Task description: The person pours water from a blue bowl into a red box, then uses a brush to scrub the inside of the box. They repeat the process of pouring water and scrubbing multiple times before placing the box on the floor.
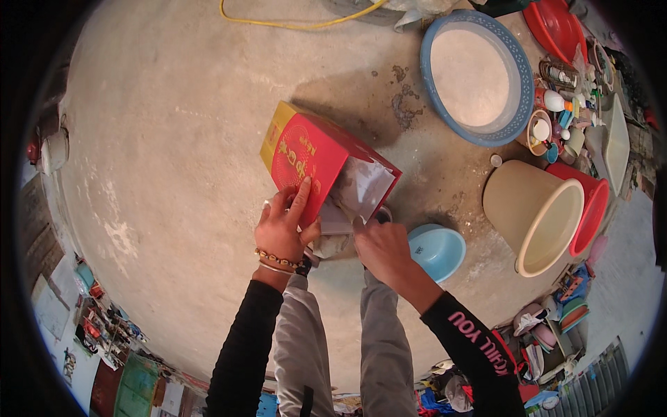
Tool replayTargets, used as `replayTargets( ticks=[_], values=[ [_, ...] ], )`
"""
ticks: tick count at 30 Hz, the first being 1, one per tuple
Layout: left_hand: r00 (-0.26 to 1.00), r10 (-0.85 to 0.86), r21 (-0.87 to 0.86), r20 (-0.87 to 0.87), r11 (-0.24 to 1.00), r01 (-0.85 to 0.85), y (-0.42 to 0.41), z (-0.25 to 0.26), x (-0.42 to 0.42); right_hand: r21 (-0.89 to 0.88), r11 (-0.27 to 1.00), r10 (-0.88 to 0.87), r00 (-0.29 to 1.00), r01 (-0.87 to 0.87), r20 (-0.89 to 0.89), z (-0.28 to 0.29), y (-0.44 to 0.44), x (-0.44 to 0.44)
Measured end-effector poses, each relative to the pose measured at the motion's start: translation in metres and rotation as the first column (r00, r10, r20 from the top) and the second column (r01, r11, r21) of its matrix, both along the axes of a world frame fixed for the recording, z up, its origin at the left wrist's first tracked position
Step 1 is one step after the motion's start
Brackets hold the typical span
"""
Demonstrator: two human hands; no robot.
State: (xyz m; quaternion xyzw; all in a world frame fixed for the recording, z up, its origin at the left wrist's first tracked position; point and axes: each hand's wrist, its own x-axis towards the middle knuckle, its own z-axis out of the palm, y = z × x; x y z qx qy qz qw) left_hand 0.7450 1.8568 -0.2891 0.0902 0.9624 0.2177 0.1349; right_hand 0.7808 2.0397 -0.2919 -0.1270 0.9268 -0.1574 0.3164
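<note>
A red and gold cardboard box (312, 151) bearing gold writing sits tilted on the concrete floor before my feet. Its open end faces me, and whitish, stained inner surfaces (365, 180) show there. My left hand (284, 224) holds the box's red side near the open end, index finger stretched along the face and thumb by the edge. At the mouth of the box, my right hand (383, 250) has its fingers closed around a thin, slender object (346, 208) reaching inside. Most of that object is hidden, so its kind is unclear.
Right of my hand stands a light-blue basin (437, 253). Further right are a beige bucket (513, 208), a red bucket (594, 224) and a blue-rimmed tub (435, 120). Bottles and cups (557, 104) crowd behind them. A yellow hose (292, 24) crosses the floor at the top.
</note>
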Motion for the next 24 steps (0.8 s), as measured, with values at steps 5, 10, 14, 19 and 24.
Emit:
replayTargets(
  ticks=[5,10,14,19,24],
  values=[
    [1.000,-0.008,0.031,-0.016,0.999,0.009,0.001,-0.001,0.000,0.080,0.997,0.029,0.981,-0.014,-0.192,-0.016,0.017,-0.041],
    [0.999,-0.009,0.013,0.033,1.000,0.009,0.000,0.002,-0.002,-0.025,0.996,0.079,0.991,-0.082,-0.107,-0.004,-0.002,-0.008],
    [1.000,-0.006,0.102,-0.008,0.995,0.007,-0.004,-0.002,-0.003,-0.087,0.977,0.174,0.963,-0.196,-0.206,-0.006,0.004,-0.009],
    [1.000,-0.010,0.062,0.002,0.998,0.010,-0.015,-0.001,-0.007,0.095,0.995,0.038,0.995,-0.029,-0.091,0.004,0.003,-0.043],
    [0.999,-0.038,0.064,-0.033,0.997,0.040,-0.002,-0.003,-0.003,0.210,0.956,0.219,0.974,-0.203,-0.056,-0.036,-0.014,-0.073]
  ],
)
